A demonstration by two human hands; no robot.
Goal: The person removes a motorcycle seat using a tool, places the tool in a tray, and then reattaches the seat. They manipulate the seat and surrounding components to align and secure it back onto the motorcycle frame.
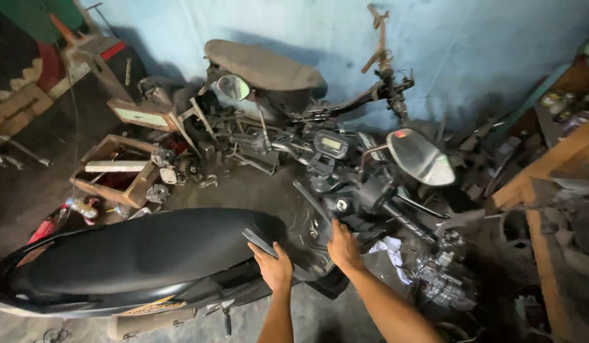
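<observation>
A scooter with a long black seat (135, 251) stands in front of me, nose to the right. My left hand (272, 265) rests on the front end of the seat, beside a dark flat panel edge (259, 242). My right hand (343, 244) presses on the black body panel below the handlebar (396, 213), just under the round ignition lock (341, 205). Whether either hand grips anything is unclear. The scooter's instrument display (331, 145) and right mirror (421, 157) sit above the hands.
A stripped scooter frame with a grey seat (263, 65) leans by the blue wall. A wooden crate (116, 171) with parts lies on the floor at left. An engine block (444, 279) and a white rag (390, 248) sit at right, by wooden shelving (548, 165).
</observation>
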